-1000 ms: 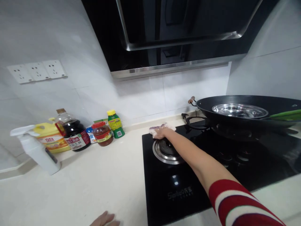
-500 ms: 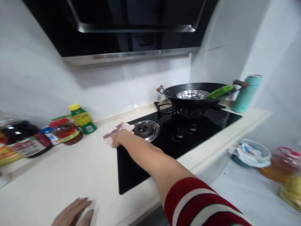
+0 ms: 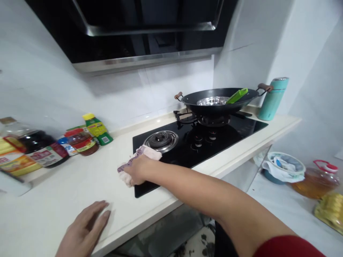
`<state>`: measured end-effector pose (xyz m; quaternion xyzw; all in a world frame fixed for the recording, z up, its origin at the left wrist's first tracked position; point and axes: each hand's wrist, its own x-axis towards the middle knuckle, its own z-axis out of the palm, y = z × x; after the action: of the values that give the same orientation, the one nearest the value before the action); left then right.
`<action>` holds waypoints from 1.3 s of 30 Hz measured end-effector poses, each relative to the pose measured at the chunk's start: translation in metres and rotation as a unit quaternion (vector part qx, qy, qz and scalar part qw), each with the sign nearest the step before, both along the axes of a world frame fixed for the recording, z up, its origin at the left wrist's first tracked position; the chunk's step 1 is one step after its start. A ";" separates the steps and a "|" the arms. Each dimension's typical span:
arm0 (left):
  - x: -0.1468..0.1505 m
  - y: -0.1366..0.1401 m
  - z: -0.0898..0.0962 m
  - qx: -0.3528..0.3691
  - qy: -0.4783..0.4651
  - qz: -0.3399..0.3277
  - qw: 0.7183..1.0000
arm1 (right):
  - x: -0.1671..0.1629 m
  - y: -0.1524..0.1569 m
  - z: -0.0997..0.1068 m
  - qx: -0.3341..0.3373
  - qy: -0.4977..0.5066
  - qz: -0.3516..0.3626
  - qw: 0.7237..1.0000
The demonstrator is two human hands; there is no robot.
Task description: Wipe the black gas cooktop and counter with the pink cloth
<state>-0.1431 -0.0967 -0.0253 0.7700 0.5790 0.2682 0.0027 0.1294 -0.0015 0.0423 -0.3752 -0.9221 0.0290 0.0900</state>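
Observation:
Under my right hand [image 3: 138,169] a pale pink cloth [image 3: 150,152] with a purple pattern is pressed on the left edge of the black gas hob [image 3: 184,157]. My fingers are bent over the cloth, and their tips are hidden. Just beyond the cloth is the left burner [image 3: 161,140] with its metal ring. My left hand [image 3: 83,230] rests on the white countertop [image 3: 88,189] near the front edge, fingers stretched out and thumb apart, holding nothing.
A black wok [image 3: 222,107] holds a shiny metal dish [image 3: 213,101] and a green-handled utensil [image 3: 237,95]. Right of it stands a turquoise flask [image 3: 273,100]. Sauce bottles [image 3: 48,151] and jars line the left wall. A lined bin [image 3: 285,167] and an oil jug [image 3: 316,182] stand lower right.
My right hand has drawn the cloth nearer along the hob's left edge, away from beside the burner. My left hand shows more fully on the countertop. The view has shifted slightly.

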 end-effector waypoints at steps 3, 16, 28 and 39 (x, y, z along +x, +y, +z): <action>0.002 -0.002 -0.001 0.019 -0.007 -0.007 1.000 | 0.020 -0.040 -0.012 0.040 0.021 -0.054 0.998; 0.019 -0.020 0.010 0.041 -0.038 0.000 0.998 | 0.063 -0.119 -0.042 0.053 0.159 -0.076 0.983; 0.013 -0.020 0.000 0.048 -0.086 0.009 0.995 | 0.134 -0.044 -0.011 -0.029 0.282 -0.303 0.910; 0.017 -0.022 0.002 0.039 -0.094 0.014 0.995 | 0.178 -0.054 0.004 0.032 0.103 -0.358 0.928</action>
<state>-0.1257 -0.1184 -0.0235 0.7330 0.5755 0.3619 0.0231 0.3072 -0.0557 0.0460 -0.6720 -0.7128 0.0040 0.2010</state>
